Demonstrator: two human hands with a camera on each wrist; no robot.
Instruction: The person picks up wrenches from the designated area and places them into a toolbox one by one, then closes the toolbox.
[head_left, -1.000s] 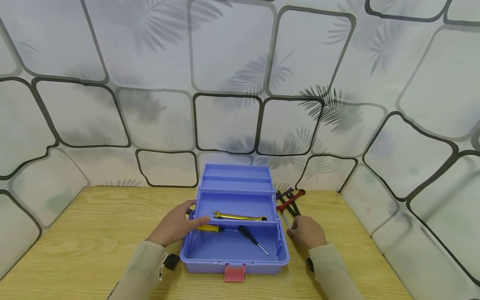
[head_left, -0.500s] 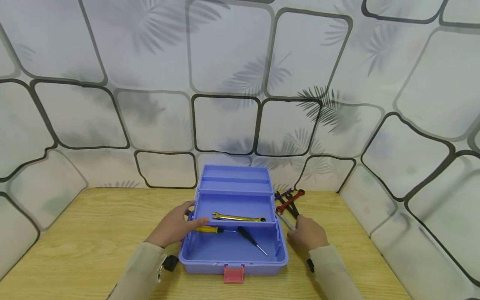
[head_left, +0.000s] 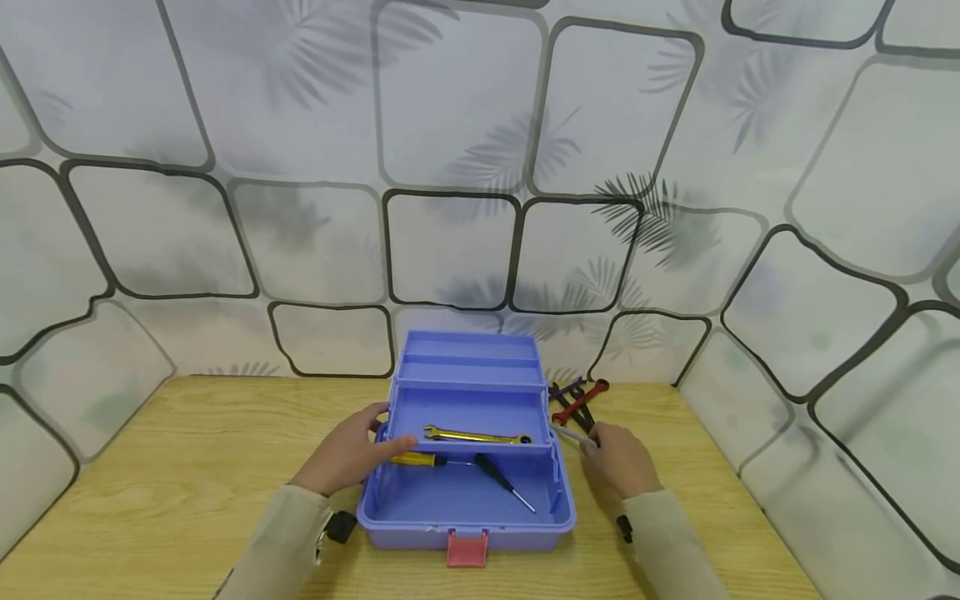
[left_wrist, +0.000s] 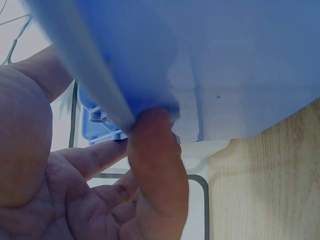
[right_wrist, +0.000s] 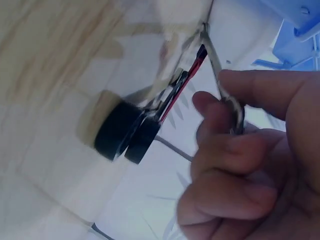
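My left hand [head_left: 347, 450] grips the left rim of the open purple toolbox [head_left: 468, 537], thumb over the edge. In the left wrist view, the toolbox wall [left_wrist: 250, 65] sits between the thumb and a finger. Just right of the box, my right hand [head_left: 621, 460] pinches a silver wrench [head_left: 572, 434]. The right wrist view has this wrench [right_wrist: 214, 57] between thumb and curled fingers, one ring end near the fingertips. A yellow wrench [head_left: 480, 436] lies in the tray. A yellow-handled screwdriver [head_left: 420, 458] and a black-handled screwdriver [head_left: 495, 472] lie in the bottom.
Behind the right hand, a red wrench [head_left: 583, 402] lies across a black-handled tool [head_left: 582, 414], near a small purple item [head_left: 567, 388]. The wooden table [head_left: 187, 500] meets a patterned backdrop [head_left: 330, 242] at the back and sides. A pink latch [head_left: 467, 550] hangs at the box's front.
My right hand has lifted the silver wrench's near end slightly from the table, tilting it toward the toolbox. The left hand has kept its hold on the box.
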